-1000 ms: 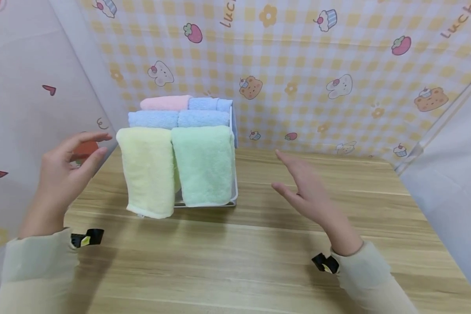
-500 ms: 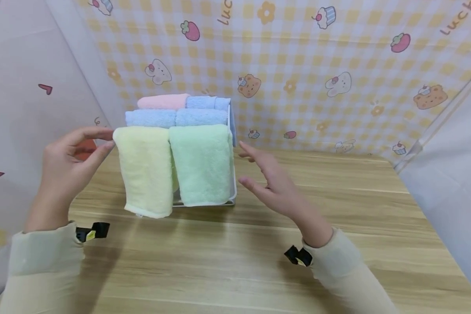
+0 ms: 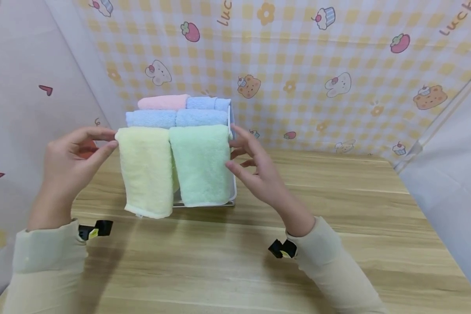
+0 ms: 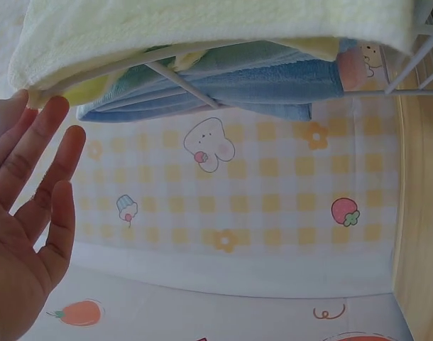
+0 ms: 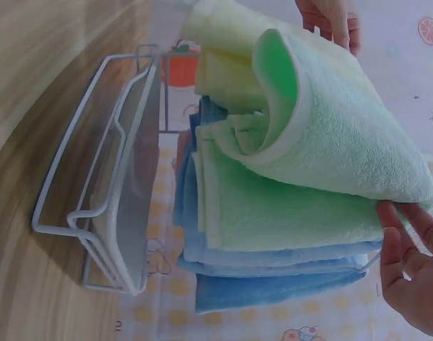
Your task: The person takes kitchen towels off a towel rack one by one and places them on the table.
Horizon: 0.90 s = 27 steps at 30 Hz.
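Note:
A pale yellow towel (image 3: 146, 170) and a mint green towel (image 3: 202, 165) hang side by side over the front rail of a white wire rack (image 3: 233, 187). At the yellow towel's upper left corner, my left hand (image 3: 72, 163) pinches the end between thumb and fingers. My right hand (image 3: 259, 168) holds the green towel's upper right edge, thumb in front and fingers behind. Seen from the right wrist, the green towel falls in a loose fold with those fingertips tucked at its top. The rail under the cloth is mostly hidden.
Behind are blue towels (image 3: 202, 117) on a middle rail, with a pink towel (image 3: 164, 102) and another blue one at the back. A pale tray (image 5: 135, 177) sits in the rack's base. The wooden table (image 3: 337, 196) meets a patterned cloth wall (image 3: 298, 56).
My right hand has come in from the right to the green towel's edge. My left hand has moved slightly right onto the yellow towel's corner. The rack stays in place.

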Motion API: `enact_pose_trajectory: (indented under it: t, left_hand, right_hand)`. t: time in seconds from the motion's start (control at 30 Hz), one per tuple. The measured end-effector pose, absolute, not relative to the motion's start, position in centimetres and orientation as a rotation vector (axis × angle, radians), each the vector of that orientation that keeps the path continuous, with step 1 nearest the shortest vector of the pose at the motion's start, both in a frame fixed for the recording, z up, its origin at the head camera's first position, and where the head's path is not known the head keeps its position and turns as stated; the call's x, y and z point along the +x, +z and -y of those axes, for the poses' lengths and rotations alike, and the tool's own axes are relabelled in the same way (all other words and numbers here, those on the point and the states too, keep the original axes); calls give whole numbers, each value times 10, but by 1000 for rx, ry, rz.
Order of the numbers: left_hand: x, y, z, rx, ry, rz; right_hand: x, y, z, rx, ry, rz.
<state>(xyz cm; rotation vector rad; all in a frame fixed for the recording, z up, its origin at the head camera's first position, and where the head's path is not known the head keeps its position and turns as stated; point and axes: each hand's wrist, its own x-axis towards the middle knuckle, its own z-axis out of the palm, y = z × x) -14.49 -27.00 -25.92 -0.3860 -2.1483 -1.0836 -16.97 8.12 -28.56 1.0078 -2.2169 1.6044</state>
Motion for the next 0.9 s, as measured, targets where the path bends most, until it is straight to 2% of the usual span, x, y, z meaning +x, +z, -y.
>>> enact_pose_trajectory:
  t: [0.5, 0.9]
  left_hand:
    - [-151, -263, 268, -419, -1263, 2146]
    - [-160, -269, 262, -374, -1296, 2154]
  right_hand:
    - [-181, -277, -68, 1035, 1694, 2181]
    - [-194, -263, -51, 1057, 1982, 2198]
